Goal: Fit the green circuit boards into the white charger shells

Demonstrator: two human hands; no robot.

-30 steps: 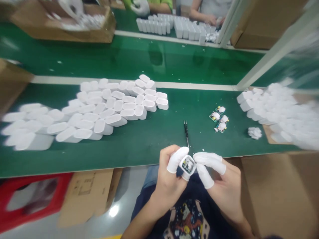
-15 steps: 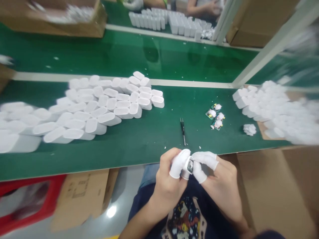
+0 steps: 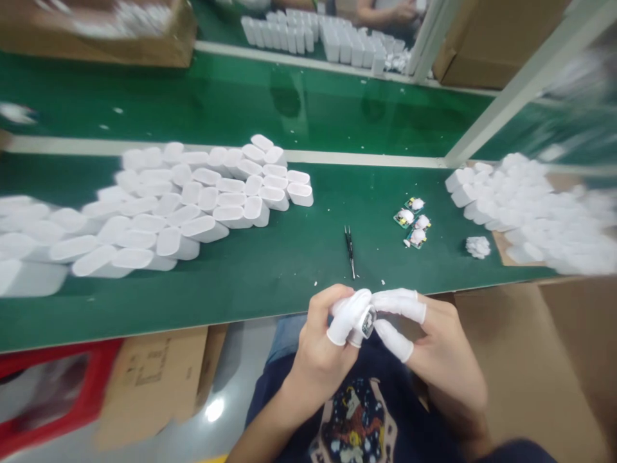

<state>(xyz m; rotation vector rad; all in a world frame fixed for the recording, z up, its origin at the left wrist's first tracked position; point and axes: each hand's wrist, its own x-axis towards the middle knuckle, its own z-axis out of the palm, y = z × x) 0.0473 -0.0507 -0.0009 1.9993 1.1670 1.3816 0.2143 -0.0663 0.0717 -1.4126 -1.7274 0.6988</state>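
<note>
My left hand (image 3: 322, 344) and my right hand (image 3: 436, 341) meet at the bench's front edge, with white finger cots on several fingers. Between them they pinch a small white plastic housing (image 3: 367, 322), turned edge-on and mostly hidden by my fingers. A circuit board shows inside it in the earlier frames. Black-handled tweezers (image 3: 349, 251) lie on the green mat just beyond my hands. Farther right sit several small green circuit boards (image 3: 412, 222) with white parts attached.
A large pile of white rectangular plastic cases (image 3: 193, 206) fills the mat's left side, and another (image 3: 525, 212) lies on cardboard at right, beside a white scrap clump (image 3: 477, 247). Beyond a pale divider strip (image 3: 337, 156), a co-worker's arm (image 3: 385, 9) shows behind more cases.
The housing has turned from showing its open face with the board to nearly edge-on. My fingers now cover more of it. The whole scene has shifted slightly left and up in view.
</note>
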